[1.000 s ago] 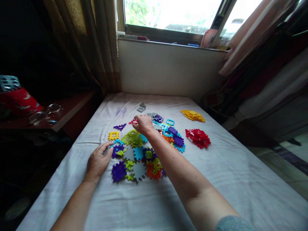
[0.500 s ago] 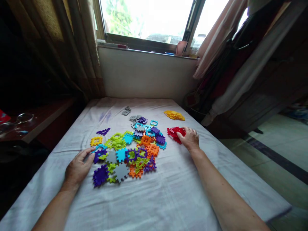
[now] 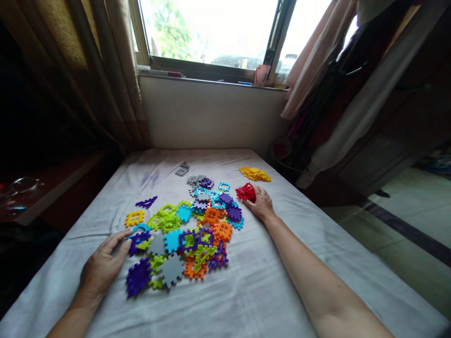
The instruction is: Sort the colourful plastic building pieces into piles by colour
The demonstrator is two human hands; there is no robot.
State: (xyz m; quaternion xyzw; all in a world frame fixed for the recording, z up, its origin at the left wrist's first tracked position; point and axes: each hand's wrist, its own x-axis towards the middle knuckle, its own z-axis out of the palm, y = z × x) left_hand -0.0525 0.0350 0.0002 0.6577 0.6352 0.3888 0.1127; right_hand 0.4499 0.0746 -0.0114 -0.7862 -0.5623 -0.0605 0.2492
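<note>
My right hand [image 3: 260, 203] is closed round the right side of a small heap of red pieces [image 3: 245, 191] on the sheet. At the left edge of the mixed pile, my left hand [image 3: 105, 263] rests with thumb and fingers apart, its fingertips touching a purple piece [image 3: 140, 241] and a blue one [image 3: 141, 227]. The pile between my hands has green pieces [image 3: 164, 218], orange pieces [image 3: 212, 216], a grey square [image 3: 172, 270] and a dark purple square [image 3: 138, 277]. Beyond the red heap lies a yellow heap [image 3: 255, 173].
A light sheet [image 3: 260, 291] covers the surface. A few grey pieces [image 3: 182, 169] lie at the back, a yellow square [image 3: 134, 218] and a purple triangle [image 3: 146, 202] at the left. Behind are a windowsill [image 3: 211, 82], a curtain [image 3: 120, 70] and hanging clothes [image 3: 338, 117].
My right hand has moved left and slightly away from me, and the red pieces are bunched more tightly. The view has shifted a little; my left hand stays by the same pieces.
</note>
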